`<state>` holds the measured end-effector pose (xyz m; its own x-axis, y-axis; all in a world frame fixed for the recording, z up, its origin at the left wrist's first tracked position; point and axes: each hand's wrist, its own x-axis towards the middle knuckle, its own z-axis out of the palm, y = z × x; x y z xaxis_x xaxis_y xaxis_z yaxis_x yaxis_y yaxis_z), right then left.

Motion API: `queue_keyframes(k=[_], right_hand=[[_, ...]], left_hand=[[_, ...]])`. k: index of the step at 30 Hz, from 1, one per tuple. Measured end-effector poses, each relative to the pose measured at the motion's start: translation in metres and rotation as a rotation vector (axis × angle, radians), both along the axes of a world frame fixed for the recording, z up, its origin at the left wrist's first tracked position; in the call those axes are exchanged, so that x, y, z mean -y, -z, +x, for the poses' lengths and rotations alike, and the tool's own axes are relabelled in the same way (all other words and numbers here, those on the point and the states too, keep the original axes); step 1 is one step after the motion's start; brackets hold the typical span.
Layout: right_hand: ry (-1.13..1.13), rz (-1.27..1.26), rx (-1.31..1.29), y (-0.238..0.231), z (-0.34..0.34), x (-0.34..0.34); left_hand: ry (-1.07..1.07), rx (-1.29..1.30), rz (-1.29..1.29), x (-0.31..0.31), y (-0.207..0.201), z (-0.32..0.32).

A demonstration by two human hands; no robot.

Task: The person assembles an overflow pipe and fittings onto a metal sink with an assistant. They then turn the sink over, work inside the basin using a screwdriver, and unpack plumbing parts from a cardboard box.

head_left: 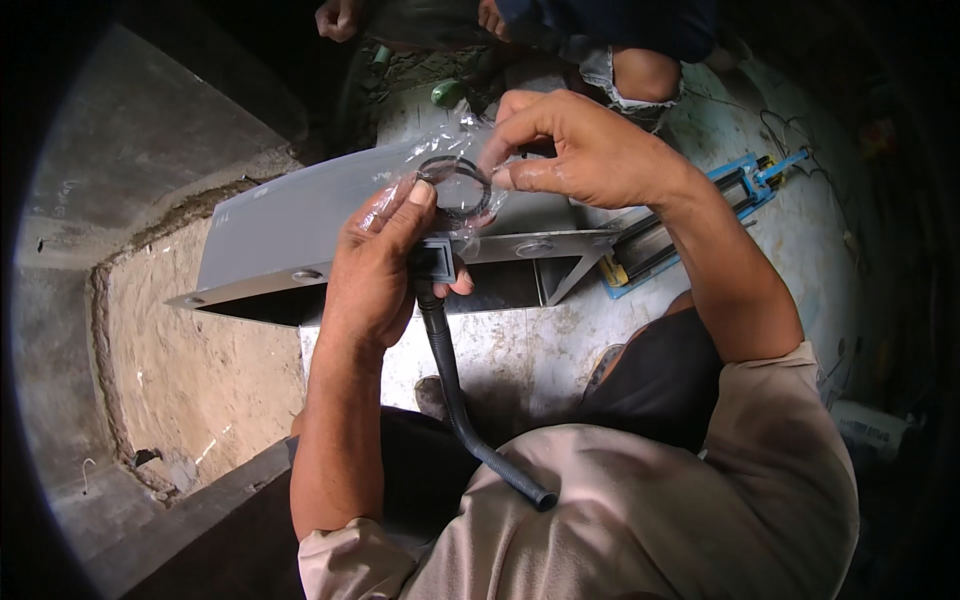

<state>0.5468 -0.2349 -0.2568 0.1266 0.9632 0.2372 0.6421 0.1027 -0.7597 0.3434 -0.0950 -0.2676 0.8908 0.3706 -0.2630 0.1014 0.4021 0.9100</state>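
My left hand [375,255] is closed round a clear plastic bag [462,135] and the top of a dark corrugated hose [445,375]. Inside the bag show black rubber rings [484,200]. A grey rectangular fitting [434,260] sits at the hose's upper end, by my left fingers. The hose hangs down from there, its free end against my shirt. At the bag's right edge, my right hand [575,150] pinches the plastic between thumb and fingers. Behind my hands lies a grey metal sink-like box [290,215], with round holes along its flange.
A blue tile cutter [735,195] lies to the right on the dusty pale floor slab [560,340]. Bare earth [220,370] and a concrete ledge [200,530] are on the left. Another person's knee [645,75] and hand [340,18] appear at the far side.
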Motion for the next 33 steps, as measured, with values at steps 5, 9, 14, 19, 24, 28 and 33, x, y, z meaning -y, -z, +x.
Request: queue_keyframes(k=[5, 9, 14, 19, 24, 28, 33], right_hand=[[-0.111, -0.128, -0.103, 0.007, 0.005, -0.006], [-0.132, -0.298, -0.293, 0.002, -0.001, -0.009], [-0.161, -0.317, -0.47, 0.009, -0.006, -0.01], [-0.144, -0.202, -0.403, 0.013, -0.009, -0.004], [-0.144, 0.045, -0.325, 0.022, -0.014, 0.004], [0.105, 0.132, -0.111, 0.012, -0.01, 0.017], [0.222, 0.041, -0.43, -0.009, -0.001, 0.038]], left_hand=[[0.006, 0.03, -0.037, 0.002, 0.001, -0.001], [0.036, 0.044, -0.054, 0.004, -0.001, 0.001], [0.009, 0.031, -0.024, 0.007, -0.005, 0.002], [-0.036, 0.085, -0.003, 0.016, -0.01, 0.007], [-0.016, 0.133, -0.048, 0.018, -0.015, 0.008], [-0.081, 0.112, -0.007, 0.021, -0.014, 0.009], [-0.097, 0.067, -0.01, 0.025, -0.008, 0.015]])
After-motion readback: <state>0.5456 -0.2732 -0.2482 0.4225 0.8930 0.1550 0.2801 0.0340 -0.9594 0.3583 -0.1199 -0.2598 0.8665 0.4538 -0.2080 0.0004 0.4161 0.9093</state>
